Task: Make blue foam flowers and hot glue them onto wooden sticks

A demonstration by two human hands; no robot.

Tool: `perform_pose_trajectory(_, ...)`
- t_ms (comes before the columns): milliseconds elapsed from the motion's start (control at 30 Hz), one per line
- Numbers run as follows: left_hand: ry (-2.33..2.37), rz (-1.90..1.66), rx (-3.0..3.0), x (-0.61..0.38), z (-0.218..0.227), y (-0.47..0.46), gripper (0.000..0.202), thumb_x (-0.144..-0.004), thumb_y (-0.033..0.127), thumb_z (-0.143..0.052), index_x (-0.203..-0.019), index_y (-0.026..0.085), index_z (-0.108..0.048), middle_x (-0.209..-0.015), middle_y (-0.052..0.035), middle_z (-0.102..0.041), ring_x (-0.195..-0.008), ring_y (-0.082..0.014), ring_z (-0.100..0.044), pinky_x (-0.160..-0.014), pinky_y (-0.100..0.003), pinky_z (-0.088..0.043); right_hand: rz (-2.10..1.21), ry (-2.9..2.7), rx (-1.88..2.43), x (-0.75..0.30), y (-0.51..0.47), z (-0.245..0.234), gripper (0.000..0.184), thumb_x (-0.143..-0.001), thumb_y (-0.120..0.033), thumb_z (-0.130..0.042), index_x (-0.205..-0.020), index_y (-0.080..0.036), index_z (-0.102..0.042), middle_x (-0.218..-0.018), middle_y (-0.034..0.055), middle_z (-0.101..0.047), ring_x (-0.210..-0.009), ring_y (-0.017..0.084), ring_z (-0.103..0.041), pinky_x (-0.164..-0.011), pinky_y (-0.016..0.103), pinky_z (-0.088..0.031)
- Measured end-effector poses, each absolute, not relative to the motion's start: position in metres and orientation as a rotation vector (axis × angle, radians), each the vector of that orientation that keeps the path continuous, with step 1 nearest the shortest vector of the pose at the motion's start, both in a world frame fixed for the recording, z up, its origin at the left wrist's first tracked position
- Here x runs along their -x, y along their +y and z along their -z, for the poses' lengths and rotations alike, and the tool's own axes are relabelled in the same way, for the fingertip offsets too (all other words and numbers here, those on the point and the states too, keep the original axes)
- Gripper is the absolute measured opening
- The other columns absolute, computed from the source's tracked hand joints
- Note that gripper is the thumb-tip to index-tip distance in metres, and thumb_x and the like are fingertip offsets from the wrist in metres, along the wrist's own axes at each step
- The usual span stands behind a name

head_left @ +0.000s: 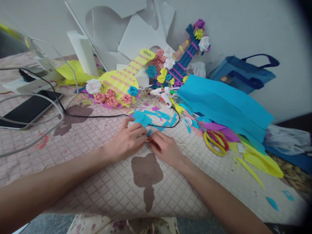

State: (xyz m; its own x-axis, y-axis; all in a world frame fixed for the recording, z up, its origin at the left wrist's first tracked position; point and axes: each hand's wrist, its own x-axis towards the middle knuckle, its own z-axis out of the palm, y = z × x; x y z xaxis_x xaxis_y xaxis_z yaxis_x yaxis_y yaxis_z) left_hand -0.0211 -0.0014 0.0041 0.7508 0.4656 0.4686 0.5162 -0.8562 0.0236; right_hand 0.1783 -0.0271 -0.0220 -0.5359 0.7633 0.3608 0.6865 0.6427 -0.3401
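Note:
My left hand [126, 139] and my right hand [164, 148] meet over the quilted pink cloth [102, 182], fingertips pinched together on a small piece of blue paper [148, 133]. A thin stick [181, 144] pokes out to the right of my right hand. Just beyond my fingers lie blue paper strips [156, 117]. A yellow paper guitar [122, 81] with paper roses lies further back, and a blue paper guitar [182, 60] with flowers leans on the wall.
A white glue gun [164, 94] and its black cable [97, 116] lie behind the hands. Yellow-and-red scissors [215, 141] sit at right beside large blue paper sheets [224, 104]. A phone [31, 107] lies at left, a blue bag [243, 73] at the wall.

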Motion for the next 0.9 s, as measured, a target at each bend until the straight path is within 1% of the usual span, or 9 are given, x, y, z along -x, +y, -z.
perform_pose_trajectory(233, -0.816, 0.708, 2.887, 0.0222, -0.0022, -0.0014, 0.013, -0.090, 0.016, -0.048, -0.083, 0.019, -0.058, -0.090, -0.0015, -0.064, -0.091, -0.0174, -0.056, -0.099, -0.048, -0.030, -0.201, -2.396, 1.146, -0.1777, -0.0269, 0.0205, 0.013, -0.092, -0.021, -0.044, -0.091, -0.019, -0.056, -0.091, 0.0054, -0.061, -0.082, 0.016, -0.059, -0.068, 0.026, -0.047)
perform_pose_trajectory(333, -0.836, 0.732, 2.924, 0.0229, -0.0004, 0.0004, 0.013, -0.089, 0.015, -0.048, -0.085, 0.019, -0.059, -0.090, -0.0013, -0.064, -0.090, -0.0175, -0.056, -0.097, -0.047, -0.031, -0.214, -2.393, 1.135, -0.1781, -0.0271, 0.0197, 0.011, -0.089, -0.018, -0.045, -0.090, -0.019, -0.056, -0.090, 0.0049, -0.060, -0.081, 0.016, -0.058, -0.069, 0.026, -0.047)
perform_pose_trajectory(467, -0.896, 0.770, 2.959, 0.0240, 0.0007, 0.0026, 0.010, -0.088, 0.017, -0.050, -0.083, 0.020, -0.059, -0.089, -0.0004, -0.064, -0.090, -0.0180, -0.056, -0.095, -0.045, -0.031, -0.264, -2.374, 1.124, -0.1788, -0.0280, 0.0166, 0.013, -0.086, -0.014, -0.046, -0.093, -0.020, -0.056, -0.092, 0.0050, -0.060, -0.085, 0.016, -0.057, -0.072, 0.027, -0.048)
perform_pose_trajectory(667, -0.931, 0.776, 2.972, 0.0245, 0.0010, 0.0028, 0.010, -0.088, 0.017, -0.051, -0.083, 0.021, -0.058, -0.090, 0.0004, -0.064, -0.091, -0.0182, -0.054, -0.095, -0.044, -0.031, -0.237, -2.366, 1.147, -0.1771, -0.0290, 0.0160, 0.009, -0.089, -0.021, -0.047, -0.090, -0.020, -0.056, -0.092, 0.0048, -0.060, -0.088, 0.017, -0.057, -0.074, 0.028, -0.048)
perform_pose_trajectory(900, -0.902, 0.824, 2.939, 0.0231, 0.0029, 0.0029, 0.008, -0.086, 0.018, -0.053, -0.081, 0.021, -0.058, -0.087, -0.0001, -0.064, -0.090, -0.0186, -0.055, -0.093, -0.044, -0.032, -0.092, -2.390, 1.158, -0.1754, -0.0282, 0.0215, 0.011, -0.092, -0.023, -0.046, -0.087, -0.020, -0.055, -0.090, 0.0050, -0.059, -0.081, 0.016, -0.056, -0.068, 0.027, -0.046)
